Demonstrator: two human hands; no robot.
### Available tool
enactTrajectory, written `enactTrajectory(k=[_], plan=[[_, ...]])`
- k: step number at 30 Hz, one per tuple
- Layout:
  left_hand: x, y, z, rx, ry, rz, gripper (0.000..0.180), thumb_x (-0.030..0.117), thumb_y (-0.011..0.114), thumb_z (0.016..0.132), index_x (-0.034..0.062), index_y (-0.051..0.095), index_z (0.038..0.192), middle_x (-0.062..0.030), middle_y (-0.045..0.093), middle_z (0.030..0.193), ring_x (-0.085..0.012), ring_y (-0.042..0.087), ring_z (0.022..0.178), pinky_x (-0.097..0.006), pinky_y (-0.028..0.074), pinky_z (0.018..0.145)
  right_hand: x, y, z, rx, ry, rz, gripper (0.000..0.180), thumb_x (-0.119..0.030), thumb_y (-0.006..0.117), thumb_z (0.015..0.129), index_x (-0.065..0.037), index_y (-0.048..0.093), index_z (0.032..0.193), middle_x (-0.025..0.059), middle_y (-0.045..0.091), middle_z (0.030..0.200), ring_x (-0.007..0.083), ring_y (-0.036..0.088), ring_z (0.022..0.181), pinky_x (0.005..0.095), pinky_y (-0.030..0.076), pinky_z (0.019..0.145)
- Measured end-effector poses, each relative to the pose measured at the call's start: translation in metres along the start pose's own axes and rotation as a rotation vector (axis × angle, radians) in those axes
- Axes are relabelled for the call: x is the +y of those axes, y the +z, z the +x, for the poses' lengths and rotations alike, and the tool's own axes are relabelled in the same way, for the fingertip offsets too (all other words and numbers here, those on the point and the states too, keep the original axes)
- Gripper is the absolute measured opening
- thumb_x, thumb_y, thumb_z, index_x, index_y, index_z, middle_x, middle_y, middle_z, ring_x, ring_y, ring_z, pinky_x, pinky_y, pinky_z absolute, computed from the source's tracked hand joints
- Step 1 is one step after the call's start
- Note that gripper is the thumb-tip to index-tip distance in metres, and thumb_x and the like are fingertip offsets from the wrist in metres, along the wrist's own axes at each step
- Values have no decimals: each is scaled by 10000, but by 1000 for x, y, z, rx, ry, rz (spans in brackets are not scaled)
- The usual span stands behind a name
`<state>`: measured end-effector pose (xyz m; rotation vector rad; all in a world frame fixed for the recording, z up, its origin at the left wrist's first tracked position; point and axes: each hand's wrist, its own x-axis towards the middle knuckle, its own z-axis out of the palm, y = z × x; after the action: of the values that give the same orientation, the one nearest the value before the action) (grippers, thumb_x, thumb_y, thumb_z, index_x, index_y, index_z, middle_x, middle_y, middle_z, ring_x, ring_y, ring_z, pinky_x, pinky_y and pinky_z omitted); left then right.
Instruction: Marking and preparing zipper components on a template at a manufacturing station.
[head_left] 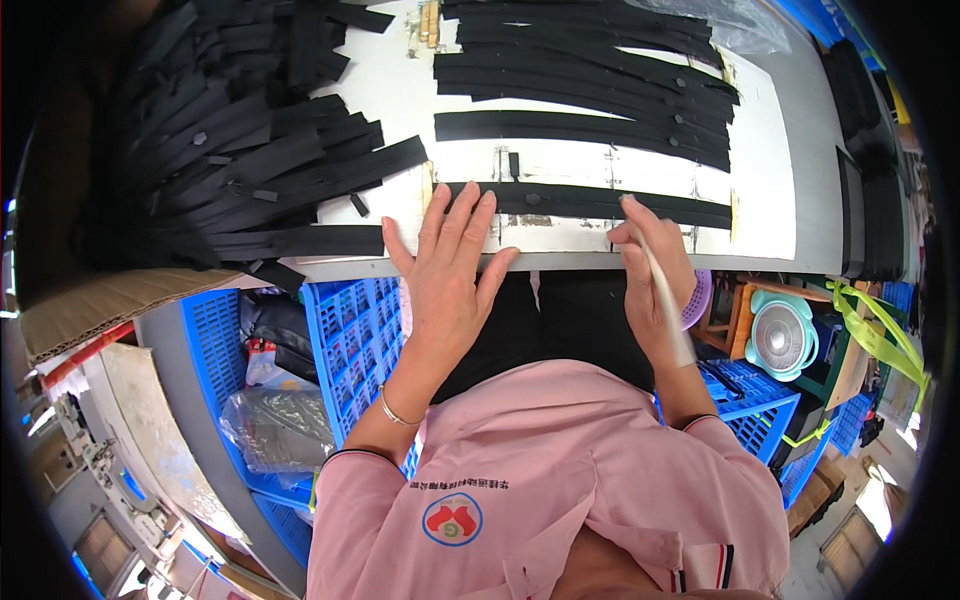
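My left hand (445, 265) lies spread at the near edge of the table, its fingertips on the left end of a black fabric strip (580, 201). That strip runs straight across a white marked board (765, 190). A slim, pale pen-like stick (664, 283) is gripped in my right hand (652, 260), slanting back over the wrist. Its lower tip is hidden by my fingers, close to the strip's near edge. Beyond my hands, several more black strips (590, 75) lie side by side on the board. A short black piece (514, 164) sits just past the strip.
A large heap of black strips (230, 150) covers the table's left side, above a cardboard flap (130, 305). Blue plastic crates (355, 335) stand under the table on both sides. At the right are a small turquoise fan (782, 335) and black objects (872, 200) along the table edge.
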<state>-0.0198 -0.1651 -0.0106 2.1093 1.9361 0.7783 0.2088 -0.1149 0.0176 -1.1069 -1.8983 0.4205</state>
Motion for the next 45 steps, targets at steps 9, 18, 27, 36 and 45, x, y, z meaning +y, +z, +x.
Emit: enactTrajectory(k=[9,18,27,36,45], plan=[[3,1,4,-6,-39,7,583,324,746,924,116,578,1441,-47,561,1484,-285,440,1445,-665,37,1192,-1,61,57,-152,110,293,141,-137,669,972,-27,757,966,47,722,846,200,591,787,345,458,765],[2,-1,3,20,-42,-24,556,331,737,929,115,594,1421,-41,570,1469,-270,451,1436,-654,23,1200,9,84,52,-207,101,271,155,-171,704,959,-35,746,899,53,725,796,192,587,740,341,450,711],[-7,-16,8,45,-14,-111,509,241,697,960,91,583,1432,-78,556,1489,-306,430,1455,-649,42,1216,-12,53,35,-28,94,127,190,-121,735,913,-68,742,1095,36,762,948,222,663,867,395,436,951],[-73,-35,49,237,-14,332,361,-26,657,841,20,722,1193,-121,615,1399,-343,388,1487,-627,59,1246,33,19,5,-294,105,-478,585,-271,646,1008,-128,415,1526,149,416,1618,341,291,1549,611,91,1235],[-39,-19,64,324,35,181,210,78,703,924,127,773,1116,-45,687,1312,-312,455,1453,-590,91,1252,92,25,84,-228,-11,-477,478,-364,573,1052,-146,488,1469,150,477,1574,301,369,1515,574,154,1249]])
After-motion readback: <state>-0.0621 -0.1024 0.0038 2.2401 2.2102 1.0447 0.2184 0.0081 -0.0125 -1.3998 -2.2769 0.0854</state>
